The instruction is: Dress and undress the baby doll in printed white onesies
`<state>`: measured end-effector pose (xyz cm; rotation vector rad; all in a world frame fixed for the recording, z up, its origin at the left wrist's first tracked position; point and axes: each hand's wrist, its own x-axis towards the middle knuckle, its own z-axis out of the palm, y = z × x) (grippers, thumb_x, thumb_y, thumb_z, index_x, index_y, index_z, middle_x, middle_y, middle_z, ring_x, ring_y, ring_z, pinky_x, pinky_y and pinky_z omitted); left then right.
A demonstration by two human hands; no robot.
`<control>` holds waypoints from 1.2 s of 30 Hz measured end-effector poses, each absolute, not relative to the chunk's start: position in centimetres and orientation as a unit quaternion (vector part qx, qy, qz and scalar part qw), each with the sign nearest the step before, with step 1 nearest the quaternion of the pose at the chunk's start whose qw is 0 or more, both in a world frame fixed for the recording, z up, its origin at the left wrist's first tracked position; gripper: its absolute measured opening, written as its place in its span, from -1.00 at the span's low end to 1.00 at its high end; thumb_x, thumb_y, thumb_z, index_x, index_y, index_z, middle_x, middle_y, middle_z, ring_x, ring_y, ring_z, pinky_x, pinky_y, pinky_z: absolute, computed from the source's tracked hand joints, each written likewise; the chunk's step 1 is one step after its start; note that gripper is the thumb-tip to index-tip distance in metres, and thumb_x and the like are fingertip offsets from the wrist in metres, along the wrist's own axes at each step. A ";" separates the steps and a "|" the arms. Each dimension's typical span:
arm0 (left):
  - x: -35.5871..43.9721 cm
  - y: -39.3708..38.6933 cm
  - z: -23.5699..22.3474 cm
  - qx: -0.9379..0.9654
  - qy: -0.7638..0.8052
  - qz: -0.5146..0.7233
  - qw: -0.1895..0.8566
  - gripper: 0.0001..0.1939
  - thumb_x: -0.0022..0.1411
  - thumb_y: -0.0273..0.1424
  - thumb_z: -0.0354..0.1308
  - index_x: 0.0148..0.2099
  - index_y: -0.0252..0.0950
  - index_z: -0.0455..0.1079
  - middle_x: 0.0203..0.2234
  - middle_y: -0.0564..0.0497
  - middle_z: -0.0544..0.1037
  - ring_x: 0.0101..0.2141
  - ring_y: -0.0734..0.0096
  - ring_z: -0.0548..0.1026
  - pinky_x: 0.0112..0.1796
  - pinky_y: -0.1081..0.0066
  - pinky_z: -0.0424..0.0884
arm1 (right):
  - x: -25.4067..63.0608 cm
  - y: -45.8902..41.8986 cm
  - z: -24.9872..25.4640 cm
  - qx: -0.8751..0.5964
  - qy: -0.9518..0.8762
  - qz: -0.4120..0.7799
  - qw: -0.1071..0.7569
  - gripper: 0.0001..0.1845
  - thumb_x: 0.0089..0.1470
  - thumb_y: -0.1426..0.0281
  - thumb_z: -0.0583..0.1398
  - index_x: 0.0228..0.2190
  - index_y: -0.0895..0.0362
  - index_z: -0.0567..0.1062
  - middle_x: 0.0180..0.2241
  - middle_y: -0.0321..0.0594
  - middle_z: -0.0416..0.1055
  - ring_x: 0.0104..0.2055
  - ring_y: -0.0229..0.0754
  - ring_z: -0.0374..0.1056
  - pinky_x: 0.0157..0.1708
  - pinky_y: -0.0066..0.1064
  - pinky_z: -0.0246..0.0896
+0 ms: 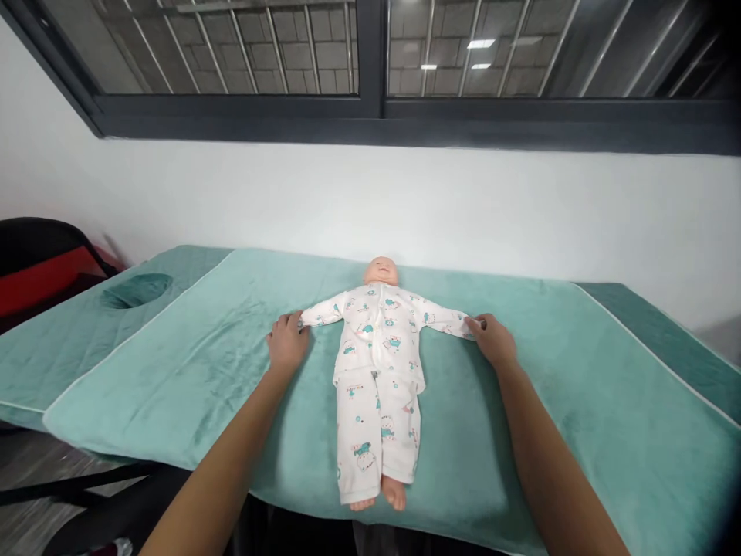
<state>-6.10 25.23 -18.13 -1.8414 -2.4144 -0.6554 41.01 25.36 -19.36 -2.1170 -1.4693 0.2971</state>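
A baby doll (383,272) lies on its back with its head toward the wall and its arms stretched out sideways. It wears a white printed pajama top (379,332) and matching pajama pants (360,440), with the feet showing below the cuffs. My left hand (287,340) is closed on the cuff end of the sleeve at the picture's left. At the other side, my right hand (493,340) pinches the opposite sleeve (448,318) by its cuff. Both of the doll's hands are hidden by the sleeves or my fingers.
The doll rests on a green padded massage bed (185,371) with a face hole (137,290) at the left end. Behind it are a white wall (370,201) and a dark-framed barred window (370,120). A black and red chair (46,270) stands at far left.
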 end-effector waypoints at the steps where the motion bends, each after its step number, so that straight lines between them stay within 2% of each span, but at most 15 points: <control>1: -6.2 25.5 -18.1 -0.594 -0.778 -0.204 0.029 -0.58 0.29 -0.35 0.02 0.18 -0.19 0.32 0.07 -0.23 0.39 0.07 -0.07 0.33 -0.01 0.04 0.28 | 40.7 25.4 -19.2 -0.773 -0.560 0.128 0.270 -0.55 0.16 0.03 0.11 -0.12 0.09 0.48 -0.29 -0.14 0.50 -0.30 -0.10 0.36 -0.33 -0.35 0.11; 6: -6.7 27.1 -18.3 -0.588 -0.779 -0.198 0.088 -0.58 0.31 -0.41 -0.05 0.20 -0.20 0.26 0.05 -0.23 0.38 0.04 -0.03 0.36 -0.07 0.10 0.31 | 40.7 27.2 -19.4 -0.755 -0.546 0.135 0.336 -0.68 0.17 0.23 0.10 -0.10 0.09 0.47 -0.28 -0.18 0.49 -0.28 -0.15 0.34 -0.31 -0.39 0.11; 14: -6.1 27.6 -18.8 -0.516 -0.822 -0.210 0.120 -0.56 0.37 -0.43 -0.22 0.23 -0.32 0.17 0.06 -0.32 0.37 0.06 -0.05 0.34 -0.06 0.08 0.27 | 41.2 30.1 -19.5 -0.785 -0.489 0.115 0.362 -0.66 0.17 0.22 0.08 -0.12 0.10 0.50 -0.18 -0.09 0.50 -0.22 -0.10 0.34 -0.31 -0.36 0.07; 18: -6.2 27.2 -18.5 -0.483 -0.844 -0.204 0.114 -0.59 0.35 -0.47 -0.25 0.13 -0.33 0.27 0.04 -0.31 0.38 0.05 -0.06 0.34 -0.06 0.09 0.26 | 41.0 29.6 -19.4 -0.786 -0.483 0.103 0.372 -0.65 0.19 0.25 0.04 -0.12 0.12 0.49 -0.21 -0.08 0.50 -0.22 -0.11 0.34 -0.29 -0.37 0.10; 21: -6.1 27.1 -18.4 -0.485 -0.843 -0.204 0.114 -0.60 0.34 -0.47 -0.24 0.11 -0.33 0.30 0.09 -0.32 0.33 0.05 -0.05 0.34 -0.06 0.09 0.26 | 40.9 29.1 -19.5 -0.788 -0.486 0.094 0.366 -0.67 0.18 0.24 0.06 -0.12 0.12 0.48 -0.22 -0.09 0.49 -0.23 -0.10 0.34 -0.27 -0.35 0.11; 23: -5.9 27.1 -18.3 -0.483 -0.843 -0.205 0.116 -0.59 0.34 -0.46 -0.22 0.14 -0.35 0.28 0.13 -0.34 0.30 0.05 -0.05 0.33 -0.06 0.09 0.25 | 40.8 28.9 -19.4 -0.788 -0.491 0.082 0.361 -0.66 0.17 0.26 0.07 -0.10 0.13 0.47 -0.18 -0.06 0.48 -0.19 -0.07 0.33 -0.23 -0.33 0.13; 26: -5.6 27.1 -18.2 -0.490 -0.839 -0.206 0.116 -0.55 0.33 -0.44 -0.19 0.21 -0.36 0.21 0.14 -0.36 0.28 0.07 -0.06 0.31 -0.04 0.08 0.24 | 40.3 28.3 -19.1 -0.782 -0.504 0.047 0.362 -0.63 0.15 0.32 0.07 -0.04 0.17 0.42 -0.02 0.04 0.38 -0.03 0.00 0.27 -0.09 -0.27 0.13; 29: -5.5 27.2 -18.2 -0.494 -0.837 -0.210 0.108 -0.54 0.31 -0.44 -0.15 0.22 -0.39 0.21 0.13 -0.37 0.29 0.08 -0.07 0.30 -0.03 0.06 0.24 | 38.3 26.6 -18.6 -0.736 -0.540 0.017 0.408 -0.62 0.16 0.30 0.07 -0.02 0.18 0.38 0.05 0.06 0.30 0.05 0.02 0.22 0.01 -0.22 0.11; 31: -5.5 27.2 -18.2 -0.490 -0.838 -0.217 0.102 -0.54 0.29 -0.44 -0.14 0.21 -0.40 0.22 0.12 -0.37 0.30 0.07 -0.09 0.30 -0.04 0.04 0.24 | 35.9 24.5 -18.4 -0.668 -0.575 0.066 0.468 -0.61 0.16 0.23 0.08 -0.03 0.15 0.36 -0.05 -0.02 0.33 -0.08 -0.05 0.28 -0.04 -0.23 0.17; 33: -5.6 27.1 -18.2 -0.486 -0.839 -0.227 0.096 -0.53 0.28 -0.44 -0.13 0.21 -0.41 0.21 0.12 -0.37 0.31 0.07 -0.10 0.30 -0.04 0.02 0.24 | 33.1 21.9 -18.2 -0.582 -0.598 0.197 0.514 -0.60 0.16 0.17 0.10 -0.03 0.12 0.33 -0.14 -0.13 0.34 -0.23 -0.13 0.30 -0.17 -0.29 0.24; 36: -5.6 26.9 -18.1 -0.481 -0.838 -0.245 0.084 -0.54 0.30 -0.44 -0.15 0.20 -0.39 0.22 0.10 -0.37 0.32 0.06 -0.09 0.32 -0.04 0.04 0.24 | 29.4 17.6 -18.2 -0.465 -0.637 0.357 0.500 -0.60 0.10 0.16 0.18 -0.08 0.09 0.33 -0.21 -0.23 0.35 -0.28 -0.20 0.30 -0.27 -0.37 0.26</control>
